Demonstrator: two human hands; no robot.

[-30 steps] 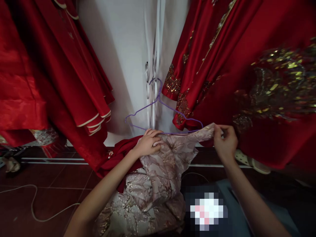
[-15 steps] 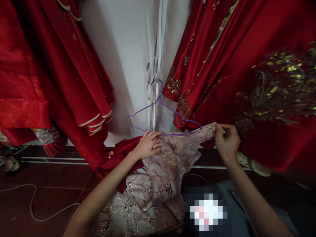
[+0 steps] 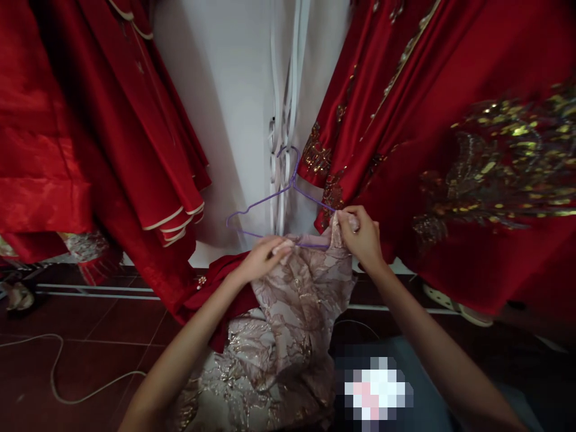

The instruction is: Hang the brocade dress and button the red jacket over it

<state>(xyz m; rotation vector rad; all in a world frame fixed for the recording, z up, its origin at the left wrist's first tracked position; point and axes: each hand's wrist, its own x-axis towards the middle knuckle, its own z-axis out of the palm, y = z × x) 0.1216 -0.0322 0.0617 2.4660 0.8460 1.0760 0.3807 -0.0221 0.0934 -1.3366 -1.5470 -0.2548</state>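
Note:
A pale pink brocade garment (image 3: 292, 312) with a gold leaf pattern hangs over the bottom bar of a purple wire hanger (image 3: 265, 201). My left hand (image 3: 263, 259) is closed on the cloth at the bar, left of centre. My right hand (image 3: 360, 235) pinches the garment's upper right edge against the hanger's right shoulder. The hanger's hook points up in front of the white wall. A dark red cloth (image 3: 216, 288) lies under my left forearm.
Red satin garments (image 3: 90, 132) hang at the left. Red robes with gold sequin embroidery (image 3: 472, 156) hang at the right. White straps (image 3: 288, 90) run down the white wall between them. A white cable (image 3: 58, 378) lies on the dark red tiled floor. A light shoe (image 3: 454, 300) lies low at the right.
My right hand has moved left and slightly up along the hanger, gathering the garment's right edge inward. My left hand has stayed on the bar.

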